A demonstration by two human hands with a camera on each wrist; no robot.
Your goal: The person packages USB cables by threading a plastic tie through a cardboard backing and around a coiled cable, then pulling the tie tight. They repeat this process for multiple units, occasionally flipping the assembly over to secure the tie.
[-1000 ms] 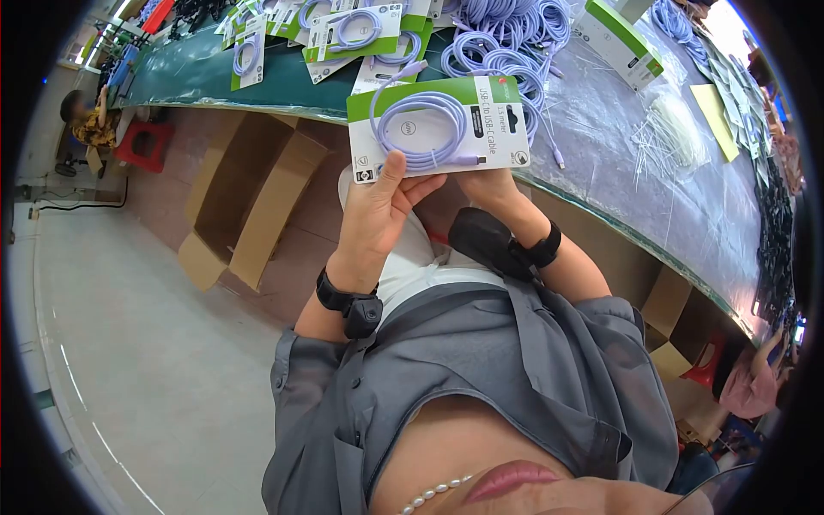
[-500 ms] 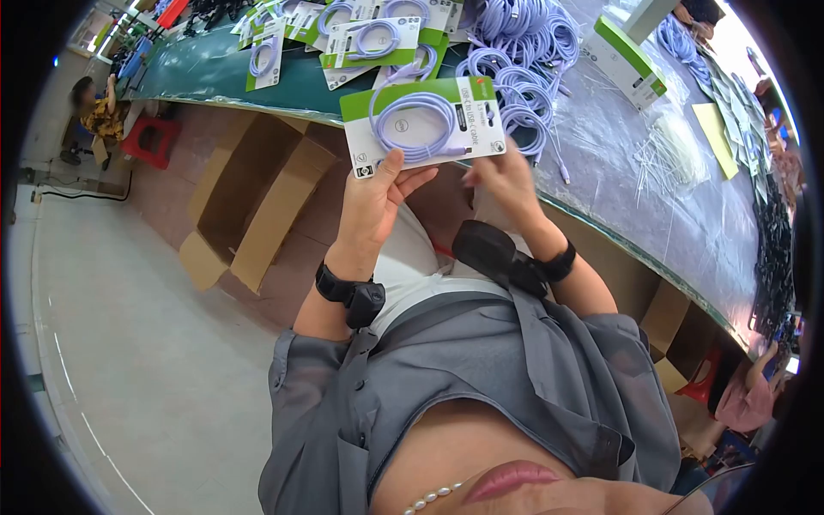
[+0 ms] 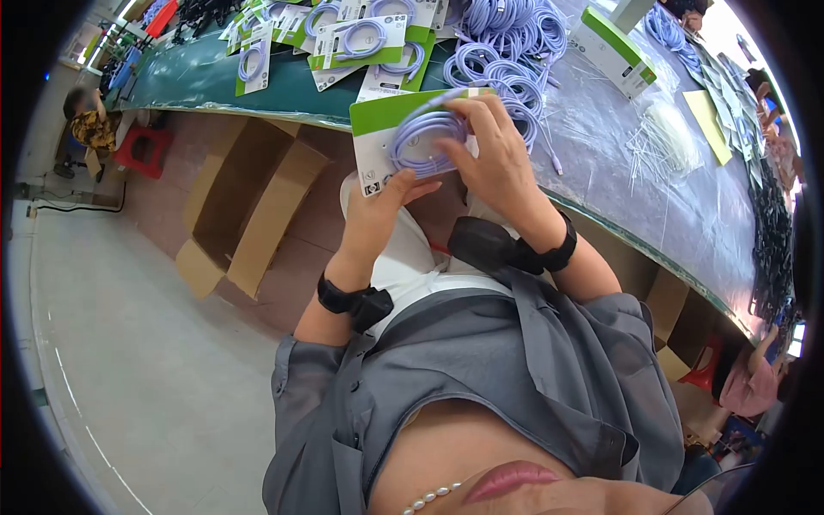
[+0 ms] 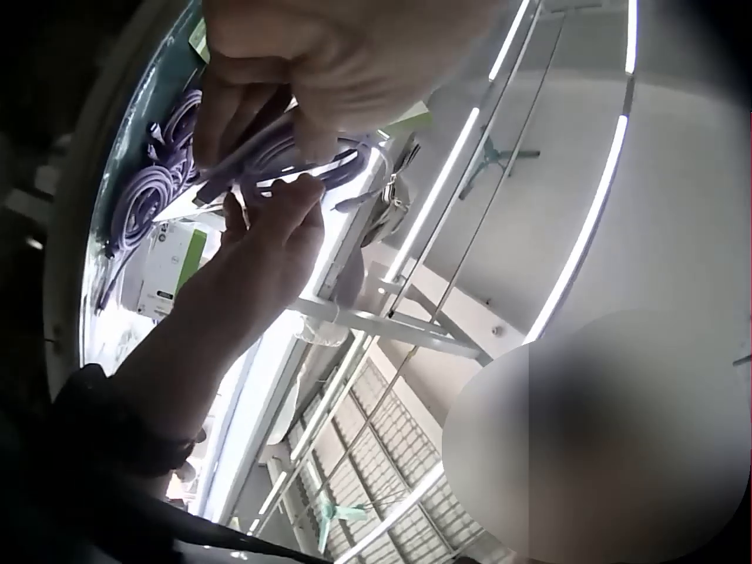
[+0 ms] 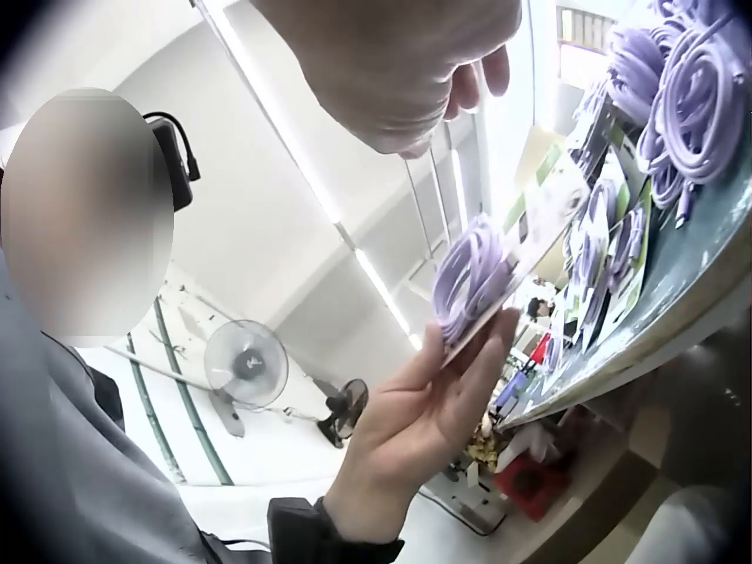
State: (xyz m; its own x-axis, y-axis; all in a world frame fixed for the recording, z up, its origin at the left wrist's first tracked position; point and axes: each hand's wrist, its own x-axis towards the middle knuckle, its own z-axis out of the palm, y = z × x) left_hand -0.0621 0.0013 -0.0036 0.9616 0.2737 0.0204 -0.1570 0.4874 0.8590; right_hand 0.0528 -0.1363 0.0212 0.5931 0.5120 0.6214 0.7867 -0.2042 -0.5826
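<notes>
A green and white packaging card (image 3: 372,148) is held up in front of the table edge, with a coiled lilac USB-C cable (image 3: 407,153) on its face. My left hand (image 3: 375,219) grips the card's lower left corner, thumb in front and fingers behind. Over the card's right half, my right hand (image 3: 506,167) curls index finger and thumb about the coil's right side, covering the printed text. In the left wrist view, the right hand (image 4: 253,264) has thumb and fingertips at the cable. The right wrist view shows the left hand (image 5: 405,435) supporting the card from below.
Several carded cables (image 3: 358,41) lie on the green table, beside a heap of loose lilac coils (image 3: 493,64). Farther right are a green-white box (image 3: 614,51), clear ties (image 3: 665,142) and a yellow sheet (image 3: 708,124). An open cardboard box (image 3: 245,202) stands on the floor.
My right hand has moved from behind the card, past its lower right edge, to over the coil. The cable's upper strand now runs rightward towards that hand. The left hand keeps its hold.
</notes>
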